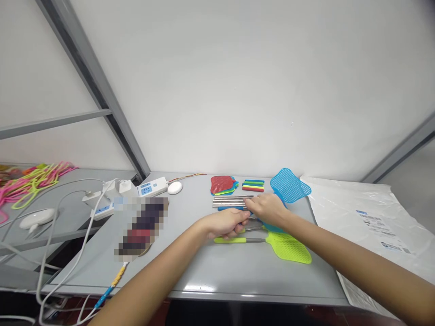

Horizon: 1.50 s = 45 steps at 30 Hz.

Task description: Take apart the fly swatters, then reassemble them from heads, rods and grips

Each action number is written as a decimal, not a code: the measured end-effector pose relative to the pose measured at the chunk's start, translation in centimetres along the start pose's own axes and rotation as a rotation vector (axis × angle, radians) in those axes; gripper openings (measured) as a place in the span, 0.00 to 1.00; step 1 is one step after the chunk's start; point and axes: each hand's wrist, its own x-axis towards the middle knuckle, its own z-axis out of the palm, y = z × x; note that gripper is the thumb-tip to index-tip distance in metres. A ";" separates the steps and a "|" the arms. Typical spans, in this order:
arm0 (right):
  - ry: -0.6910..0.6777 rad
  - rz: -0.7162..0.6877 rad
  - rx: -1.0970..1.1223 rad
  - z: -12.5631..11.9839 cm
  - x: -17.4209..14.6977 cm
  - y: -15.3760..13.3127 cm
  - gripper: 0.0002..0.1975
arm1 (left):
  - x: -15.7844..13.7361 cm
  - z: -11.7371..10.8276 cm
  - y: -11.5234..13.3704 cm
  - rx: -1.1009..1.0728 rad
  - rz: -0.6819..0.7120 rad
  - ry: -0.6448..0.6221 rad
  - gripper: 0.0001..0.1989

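Note:
My left hand (pixel 228 224) and my right hand (pixel 269 209) meet over the table, fingers closed. They grip a blue fly swatter between them; its mesh head (pixel 290 185) points up and right beyond my right hand. The fingers hide most of its rod. A blue handle (pixel 226 208) emerges left of the fingers, beside several bare metal rods (pixel 228 201). Below my hands lies a yellow-green fly swatter (pixel 290 247) with its grip to the left. Other assembled swatters, one with a blue head (pixel 273 227), are partly hidden beneath my hands.
Stacked swatter heads (pixel 222 183), red on top, and coloured handle tubes (pixel 253 185) lie at the back. A white plastic package (pixel 370 231) covers the right side. Leftward are a pixelated object (pixel 142 228), a power strip (pixel 149 188), a white round device (pixel 175 188) and cables.

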 end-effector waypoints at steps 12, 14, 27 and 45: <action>0.019 0.108 0.034 0.6 0.2 -0.6 0.08 | 1.0 2.8 -0.7 1.009 0.062 0.630 0.20; 0.054 0.079 0.034 1.6 0.1 -0.3 0.08 | 1.2 2.5 -0.6 0.875 0.089 0.575 0.20; 0.358 0.007 0.002 2.5 1.7 2.8 0.20 | 3.0 -1.3 -0.2 -0.629 -0.079 -0.266 0.19; 0.372 -0.010 -0.021 3.5 0.0 3.8 0.21 | 1.7 3.3 1.1 0.058 0.138 0.200 0.19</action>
